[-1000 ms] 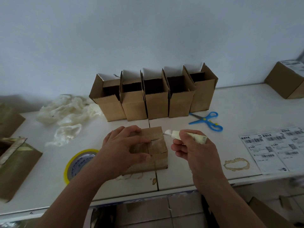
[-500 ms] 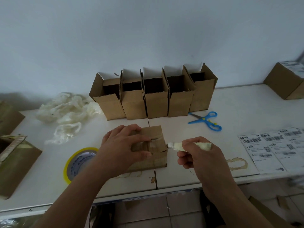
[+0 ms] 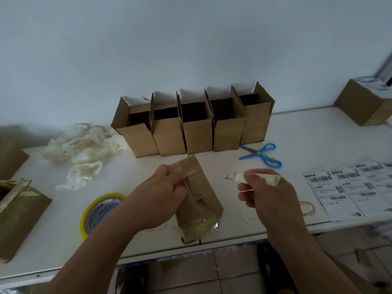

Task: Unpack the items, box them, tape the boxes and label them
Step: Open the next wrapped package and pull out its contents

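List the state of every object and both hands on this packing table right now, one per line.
Taped box: lying on the table, top seam slit, tape at both ends.
Left hand: grips the taped box's top flap.
Right hand: holds a utility knife, blade exposed.
Five boxes: upright in a row, flaps open.
Scissors: closed, lying flat.
Tape roll: flat on the table.
Label sheets: flat, unused.

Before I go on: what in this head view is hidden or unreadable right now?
- Contents of the taped box: its flaps cover them.
- Insides of the five open boxes: too dark.
- Label sheets: print too small, right edge cuts them.
- Cutter handle: right hand wraps it.
- Left hand fingertips: curled out of sight.
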